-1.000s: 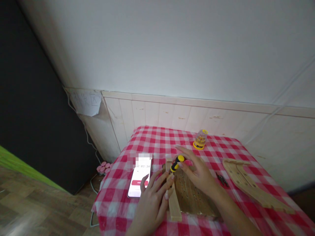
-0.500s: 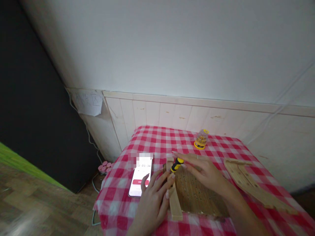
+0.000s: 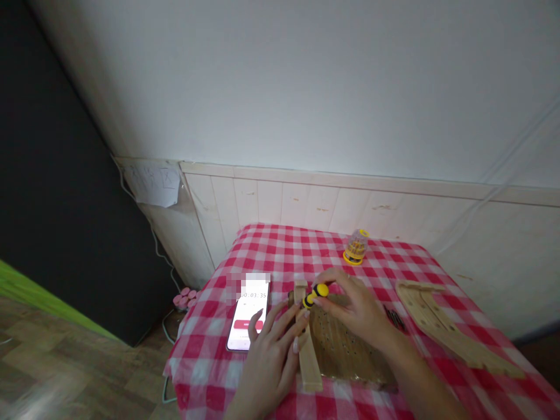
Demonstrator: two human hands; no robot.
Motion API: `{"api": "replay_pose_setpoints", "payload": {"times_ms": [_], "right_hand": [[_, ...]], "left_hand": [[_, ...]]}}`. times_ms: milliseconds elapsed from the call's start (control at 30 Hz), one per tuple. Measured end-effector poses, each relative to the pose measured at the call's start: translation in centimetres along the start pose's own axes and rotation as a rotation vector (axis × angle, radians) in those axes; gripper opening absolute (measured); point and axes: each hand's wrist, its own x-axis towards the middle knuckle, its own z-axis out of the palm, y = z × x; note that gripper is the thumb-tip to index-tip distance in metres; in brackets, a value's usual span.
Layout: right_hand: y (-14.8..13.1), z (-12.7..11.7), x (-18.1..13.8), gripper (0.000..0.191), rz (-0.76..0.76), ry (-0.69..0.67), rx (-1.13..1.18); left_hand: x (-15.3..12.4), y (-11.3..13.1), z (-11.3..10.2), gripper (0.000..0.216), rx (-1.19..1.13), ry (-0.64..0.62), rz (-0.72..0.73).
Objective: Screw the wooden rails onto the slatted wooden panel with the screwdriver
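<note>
A short screwdriver [image 3: 315, 295] with a black and yellow handle leans over a pale wooden strip [image 3: 310, 364]. My right hand [image 3: 350, 300] is closed around its handle with the fingertips. My left hand [image 3: 273, 356] grips the strip, thumb and fingers on it close to the screwdriver's lower end; its little finger side is over the phone's edge. The screwdriver's tip and any screw under it are hidden by my left fingers. Beneath the strip lies a brown wooden board [image 3: 345, 350] with several small holes, partly covered by my right forearm.
A lit phone [image 3: 247, 315] showing a timer lies left of the board. A clear bit case with yellow base [image 3: 356, 247] stands at the back. Curved wooden pieces [image 3: 450, 332] and small dark pieces [image 3: 394, 318] lie right. A checked cloth [image 3: 289, 248] covers the table, which meets the wall.
My right hand has turned and curled its fingers more around the screwdriver handle, which tilts slightly rightward. The dark pieces beside my right forearm now show. My left hand stays in place.
</note>
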Motion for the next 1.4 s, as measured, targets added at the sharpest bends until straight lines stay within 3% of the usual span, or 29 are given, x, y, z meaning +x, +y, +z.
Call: {"api": "replay_pose_setpoints", "payload": {"times_ms": [133, 300, 433, 667, 1100, 1400], "right_hand": [[-0.2, 1.0, -0.4, 0.018, 0.061, -0.03, 0.029], [-0.1, 1.6, -0.4, 0.02, 0.107, 0.051, 0.039], [-0.1, 1.5, -0.1, 0.026, 0.105, 0.038, 0.073], [0.5, -0.3, -0.4, 0.051, 0.037, -0.206, -0.057], [0.9, 0.4, -0.3, 0.022, 0.064, -0.047, -0.029], [-0.1, 1.1, -0.4, 0.02, 0.039, -0.031, -0.081]], "left_hand": [[0.0, 0.0, -0.1, 0.06, -0.005, -0.001, 0.0], [-0.1, 0.1, 0.0, 0.061, -0.005, -0.003, -0.003], [0.0, 0.1, 0.0, 0.061, -0.008, -0.001, -0.004], [0.0, 0.1, -0.1, 0.058, -0.02, -0.009, -0.013], [-0.1, 0.0, 0.0, 0.06, -0.012, -0.025, -0.009], [-0.1, 0.0, 0.0, 0.06, 0.005, -0.003, 0.006]]}}
